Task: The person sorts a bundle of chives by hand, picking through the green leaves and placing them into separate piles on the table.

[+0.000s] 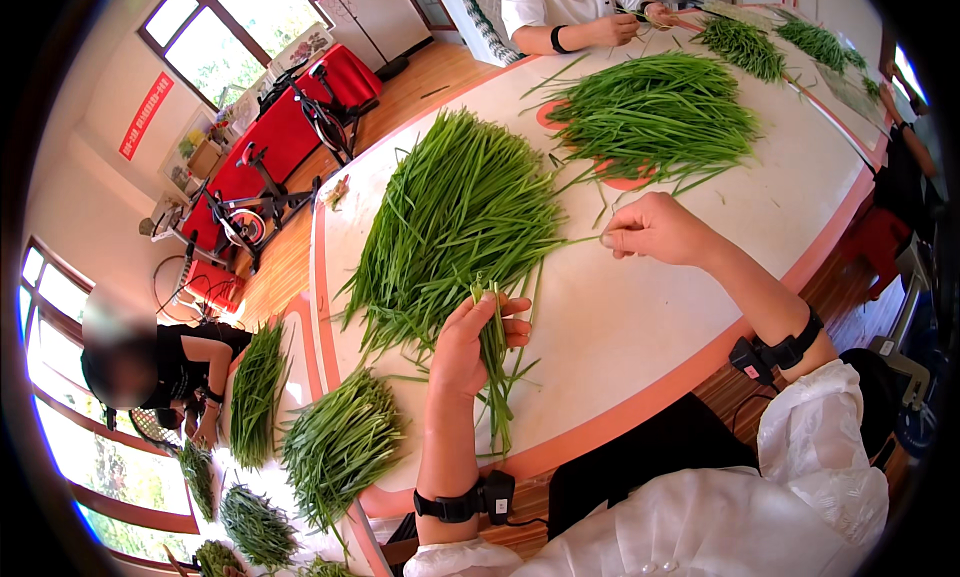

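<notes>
While the white, orange-edged bench [620, 377] fills most of the view, its main load is a large pile of green stalks [450, 212], their long axis running roughly from one o'clock to seven. A second pile [660, 117] lies at twelve o'clock from the right hand [612, 239], and a smaller heap [342, 447] at eight o'clock from the left hand [490, 317]. The large pile sits at twelve o'clock from the left hand, just beyond its fingers, and at nine from the right, across a short stretch of bare surface — so the left is nearer. That left hand is partly closed, thumb and fingers curled around a slim bundle [495, 362], which hangs nearly upright from twelve to six. The right is almost fully closed, its fingertips pinching a single thin strand [578, 242] that points to nine o'clock — whether its far end lies free of the pile, I cannot tell.
</notes>
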The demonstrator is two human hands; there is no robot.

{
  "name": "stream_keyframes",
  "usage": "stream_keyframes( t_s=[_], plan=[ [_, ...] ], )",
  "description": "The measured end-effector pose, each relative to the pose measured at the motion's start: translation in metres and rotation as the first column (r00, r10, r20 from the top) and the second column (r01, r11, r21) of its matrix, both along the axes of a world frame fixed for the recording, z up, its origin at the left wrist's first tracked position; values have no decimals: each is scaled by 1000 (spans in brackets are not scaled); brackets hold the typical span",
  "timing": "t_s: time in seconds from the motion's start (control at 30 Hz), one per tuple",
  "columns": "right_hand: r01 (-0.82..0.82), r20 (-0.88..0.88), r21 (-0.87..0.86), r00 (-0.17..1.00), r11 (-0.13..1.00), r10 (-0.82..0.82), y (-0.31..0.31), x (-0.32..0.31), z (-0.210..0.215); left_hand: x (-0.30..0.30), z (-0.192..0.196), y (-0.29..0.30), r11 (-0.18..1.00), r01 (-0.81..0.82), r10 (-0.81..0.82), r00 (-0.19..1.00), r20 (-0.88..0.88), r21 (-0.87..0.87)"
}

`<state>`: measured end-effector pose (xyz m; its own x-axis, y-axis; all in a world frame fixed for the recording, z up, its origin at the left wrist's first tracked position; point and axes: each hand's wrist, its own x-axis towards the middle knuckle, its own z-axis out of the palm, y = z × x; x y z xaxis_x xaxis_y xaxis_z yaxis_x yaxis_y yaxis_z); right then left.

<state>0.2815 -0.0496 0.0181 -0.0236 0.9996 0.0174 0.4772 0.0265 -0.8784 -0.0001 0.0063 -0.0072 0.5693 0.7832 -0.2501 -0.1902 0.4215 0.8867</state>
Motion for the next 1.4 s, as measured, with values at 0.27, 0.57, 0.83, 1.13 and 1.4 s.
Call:
stream_keyframes(
  t_s=[0.27, 0.57, 0.83, 1.13, 1.4],
  plan=[
    [-302, 568, 184, 809, 935, 149, -13, -38, -4, 10, 12, -14, 987, 96, -111, 987, 119, 125],
    [-379, 493, 283, 845, 881, 205, -18, -82, -2, 13, 9, -19, 916, 345, -293, 924, -247, 204],
    [-367, 435, 276, 872, 889, 225, -15, -79, -2, 9, 11, -19, 921, 341, -276, 912, -305, 186],
    [-323, 428, 271, 884, 906, 187, -6, -73, -5, 5, 11, -17, 900, 389, -305, 884, -354, 197],
    [-42, 302, 341, 951, 939, -67, 47, -39, -18, 2, 9, -13, 971, 228, -218, 968, -125, 68]
  ],
)
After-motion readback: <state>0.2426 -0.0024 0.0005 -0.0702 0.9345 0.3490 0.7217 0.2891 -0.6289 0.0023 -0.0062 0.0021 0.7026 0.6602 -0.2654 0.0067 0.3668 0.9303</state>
